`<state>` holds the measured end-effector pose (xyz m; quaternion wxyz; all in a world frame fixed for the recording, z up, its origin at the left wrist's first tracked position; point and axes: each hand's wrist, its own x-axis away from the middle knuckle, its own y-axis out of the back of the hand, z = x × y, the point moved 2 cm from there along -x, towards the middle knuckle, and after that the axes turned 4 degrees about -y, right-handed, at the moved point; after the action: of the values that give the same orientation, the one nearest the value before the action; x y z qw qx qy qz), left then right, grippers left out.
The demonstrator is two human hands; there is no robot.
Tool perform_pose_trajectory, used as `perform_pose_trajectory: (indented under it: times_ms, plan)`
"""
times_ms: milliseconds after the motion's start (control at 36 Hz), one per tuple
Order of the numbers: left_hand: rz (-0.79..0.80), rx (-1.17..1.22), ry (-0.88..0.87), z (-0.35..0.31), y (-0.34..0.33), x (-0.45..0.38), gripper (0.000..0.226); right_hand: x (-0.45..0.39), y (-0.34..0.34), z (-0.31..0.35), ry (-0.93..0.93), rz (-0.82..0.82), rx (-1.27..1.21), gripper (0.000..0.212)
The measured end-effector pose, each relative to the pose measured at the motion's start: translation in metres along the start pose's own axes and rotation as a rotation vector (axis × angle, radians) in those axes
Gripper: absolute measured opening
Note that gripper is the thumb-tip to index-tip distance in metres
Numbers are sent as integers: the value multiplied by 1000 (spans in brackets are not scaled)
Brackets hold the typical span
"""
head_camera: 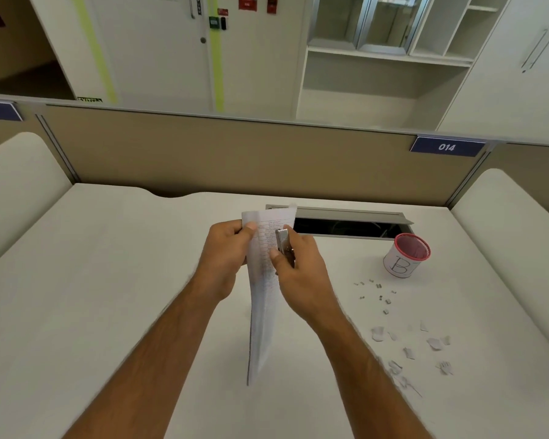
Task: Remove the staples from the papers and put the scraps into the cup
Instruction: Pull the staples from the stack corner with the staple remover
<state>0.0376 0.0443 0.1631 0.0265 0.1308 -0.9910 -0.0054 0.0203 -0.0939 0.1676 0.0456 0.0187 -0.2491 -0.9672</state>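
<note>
Above the middle of the white desk my left hand (227, 251) pinches the top left corner of a printed paper sheaf (262, 293), which hangs down edge-on. My right hand (301, 267) grips a silver staple remover (284, 247) pressed against the upper part of the papers. A white cup (404, 256) with a red rim and a letter B stands on the desk to the right. Several loose staples (377, 296) lie in front of the cup. Torn paper scraps (409, 350) lie scattered nearer to me on the right.
An open cable tray (355, 228) with a grey lid runs along the desk behind my hands and the cup. A beige partition (235, 156) closes off the back of the desk, with rounded white dividers (514, 236) on both sides.
</note>
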Motion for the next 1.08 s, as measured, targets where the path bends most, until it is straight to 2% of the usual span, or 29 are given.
perform_pose_trajectory:
  times_ms: [83, 222, 306, 444, 611, 833, 1083]
  plan:
    - [-14, 81, 13, -2, 1, 3, 20, 2, 0, 0, 49, -47, 44, 46]
    - [26, 202, 43, -2, 0, 7, 15, 11, 3, 1, 191, -246, 17, 36]
    - [50, 284, 71, -2, 3, 9, 15, 15, 8, 3, 229, -290, 18, 31]
    - [2, 302, 106, 1, 2, 9, 14, 17, 13, 9, 257, -297, 102, 24]
    - [-89, 242, 109, 10, -2, 9, 9, 13, 10, 3, 210, -237, 191, 27]
    - [-143, 180, 69, 15, -3, 8, 9, 8, -1, -16, 110, -208, 140, 27]
    - [-137, 107, 13, 20, -8, 11, 10, 2, -6, -33, 92, -199, 69, 26]
